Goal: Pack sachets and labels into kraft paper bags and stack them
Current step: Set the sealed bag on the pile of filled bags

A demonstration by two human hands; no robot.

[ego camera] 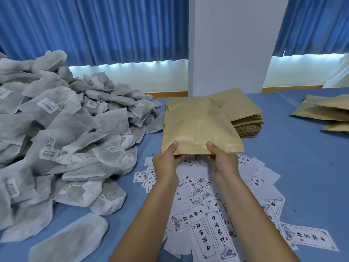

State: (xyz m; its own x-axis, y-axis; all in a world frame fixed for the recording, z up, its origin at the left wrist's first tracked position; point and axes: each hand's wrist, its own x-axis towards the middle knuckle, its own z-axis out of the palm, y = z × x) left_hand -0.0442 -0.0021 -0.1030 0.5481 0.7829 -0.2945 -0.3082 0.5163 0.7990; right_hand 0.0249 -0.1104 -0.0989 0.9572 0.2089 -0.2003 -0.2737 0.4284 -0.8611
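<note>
Left hand [166,160] and right hand [223,159] pinch a smooth kraft bag [198,125] (seemingly filled).

1 wide-angle view from the head, forward and down, close over the blue table [294,167].

Your brown paper bag [198,127] is puffed out, lifted over the scattered white printed labels [211,214]. Grey-white sachets [66,129] heap at your left, and flat bags [245,114] are stacked just behind.
</note>
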